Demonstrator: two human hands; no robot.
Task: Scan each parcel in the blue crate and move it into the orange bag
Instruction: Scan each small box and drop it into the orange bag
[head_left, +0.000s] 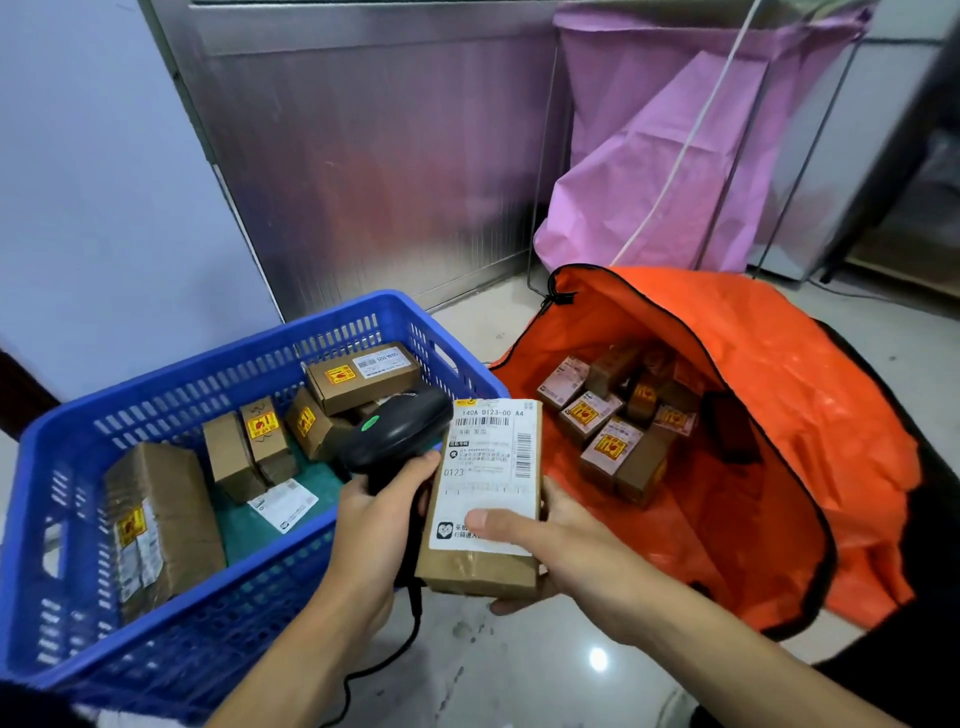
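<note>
One parcel (478, 571) is hanging above the floor (519, 670), between the crate (218, 597) at the left and the bag (810, 395) at the right, and it is in neither of them. The right grip (556, 545) is grasping it from below, with the thumb (498, 525) pressing on its white label (488, 467). The left grip (382, 501) is clenching round the handle of a black scanner (400, 431), whose head is sitting just beside the parcel's far left corner. Several boxes (166, 514) are lying in the crate, and a heap (608, 415) of them is lying inside the open bag. A purple sack (649, 171) is standing far right.
</note>
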